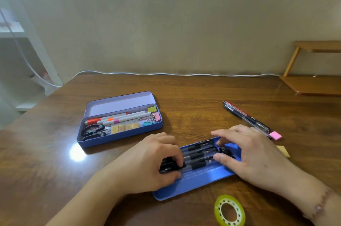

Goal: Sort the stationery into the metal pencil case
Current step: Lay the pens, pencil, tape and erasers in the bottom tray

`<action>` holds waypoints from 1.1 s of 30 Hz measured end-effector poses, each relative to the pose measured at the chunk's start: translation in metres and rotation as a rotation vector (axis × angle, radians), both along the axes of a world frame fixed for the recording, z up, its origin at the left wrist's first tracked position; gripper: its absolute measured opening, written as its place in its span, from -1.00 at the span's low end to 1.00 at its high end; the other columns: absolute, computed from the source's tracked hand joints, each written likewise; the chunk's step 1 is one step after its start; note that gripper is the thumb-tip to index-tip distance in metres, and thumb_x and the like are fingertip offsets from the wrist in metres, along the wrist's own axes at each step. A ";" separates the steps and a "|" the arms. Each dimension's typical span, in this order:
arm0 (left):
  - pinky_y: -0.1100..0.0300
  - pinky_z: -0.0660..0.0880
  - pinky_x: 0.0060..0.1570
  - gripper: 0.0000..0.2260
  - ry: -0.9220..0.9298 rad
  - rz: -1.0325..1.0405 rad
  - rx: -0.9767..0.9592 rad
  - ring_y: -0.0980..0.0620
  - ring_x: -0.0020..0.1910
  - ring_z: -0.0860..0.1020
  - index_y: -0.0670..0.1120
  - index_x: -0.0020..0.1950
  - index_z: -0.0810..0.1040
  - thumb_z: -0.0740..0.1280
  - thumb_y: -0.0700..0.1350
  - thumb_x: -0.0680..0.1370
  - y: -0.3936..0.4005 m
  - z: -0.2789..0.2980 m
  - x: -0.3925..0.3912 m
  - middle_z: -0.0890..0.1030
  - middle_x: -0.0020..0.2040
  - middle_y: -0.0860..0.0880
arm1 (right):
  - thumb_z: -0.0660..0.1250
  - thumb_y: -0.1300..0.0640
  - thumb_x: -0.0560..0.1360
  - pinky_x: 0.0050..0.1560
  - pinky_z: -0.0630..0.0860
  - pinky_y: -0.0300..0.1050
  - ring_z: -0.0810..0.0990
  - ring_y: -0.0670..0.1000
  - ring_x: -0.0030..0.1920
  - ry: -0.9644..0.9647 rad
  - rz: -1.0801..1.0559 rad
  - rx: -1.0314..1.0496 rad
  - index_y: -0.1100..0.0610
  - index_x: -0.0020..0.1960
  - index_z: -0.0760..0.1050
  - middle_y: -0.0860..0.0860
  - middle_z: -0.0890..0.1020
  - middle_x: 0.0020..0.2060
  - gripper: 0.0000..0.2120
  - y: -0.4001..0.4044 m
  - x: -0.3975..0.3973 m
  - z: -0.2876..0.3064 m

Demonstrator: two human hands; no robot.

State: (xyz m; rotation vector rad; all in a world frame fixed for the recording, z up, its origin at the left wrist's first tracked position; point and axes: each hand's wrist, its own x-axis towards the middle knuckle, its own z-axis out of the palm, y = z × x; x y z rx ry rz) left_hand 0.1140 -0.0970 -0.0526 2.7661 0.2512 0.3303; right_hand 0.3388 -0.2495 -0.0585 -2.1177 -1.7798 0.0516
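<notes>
A blue metal pencil case (120, 138) stands open at the left, its lilac lid raised, with markers, scissors, binder clips and yellow erasers inside. In front of me lies a flat blue tray (195, 183) bearing a row of several black gel pens (200, 153). My left hand (149, 161) rests on the pens' left ends, fingers curled over them. Over the pens' right ends is my right hand (252, 153), fingertips touching them. Two more pens (245, 117) lie on the table at the right, beside a pink eraser (275, 135).
A roll of clear tape (229, 211) lies near the front edge of the wooden table (184, 96). A yellow sticky note (283, 150) peeks out behind my right hand. A wooden shelf (313, 83) stands at the back right; a white cable (166, 74) runs along the wall.
</notes>
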 end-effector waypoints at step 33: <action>0.42 0.39 -0.15 -0.88 -0.650 0.346 -0.152 0.17 -0.16 0.52 0.01 -0.02 0.60 0.35 -0.20 0.52 0.002 0.005 0.002 0.57 -0.17 0.16 | 0.28 -0.02 0.53 -0.32 0.43 -0.09 0.50 -0.02 -0.14 -0.115 -0.151 0.277 -0.11 -0.13 0.52 -0.18 0.54 -0.22 -0.91 -0.006 0.034 0.024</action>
